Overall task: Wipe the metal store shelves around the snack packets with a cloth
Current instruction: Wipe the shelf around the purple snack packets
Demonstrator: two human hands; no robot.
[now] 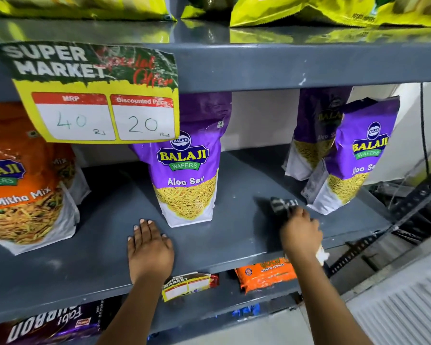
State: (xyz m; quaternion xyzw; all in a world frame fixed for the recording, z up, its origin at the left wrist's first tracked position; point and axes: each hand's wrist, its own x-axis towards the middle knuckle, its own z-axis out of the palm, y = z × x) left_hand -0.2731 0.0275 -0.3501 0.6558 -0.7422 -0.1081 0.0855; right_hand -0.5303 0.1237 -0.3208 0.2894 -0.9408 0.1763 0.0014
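The cloth [283,204], judged soft and light, is bunched in the right hand's [300,231] closed fingers on the shelf [246,185] between purple packets, the left hand [148,247] laid flat, fingers extended

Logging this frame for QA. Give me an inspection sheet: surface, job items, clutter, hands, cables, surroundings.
Surface: grey metal shelf, bare between packets; a few pale specks near its middle.
Job's things: dark cloth on the shelf at the right hand's fingertips; three purple Aloo Sev packets upright; orange Mitha Mix packet upright at left.
Clutter: yellow price card hanging from the shelf above, covering the packet tops.
Hands: left hand flat on the shelf, open; right hand closed on the cloth, blurred.
Cables: one dark cable down the wall at right.
Surroundings: yellow packets on the shelf above; biscuit packs below; slotted steel upright at right.
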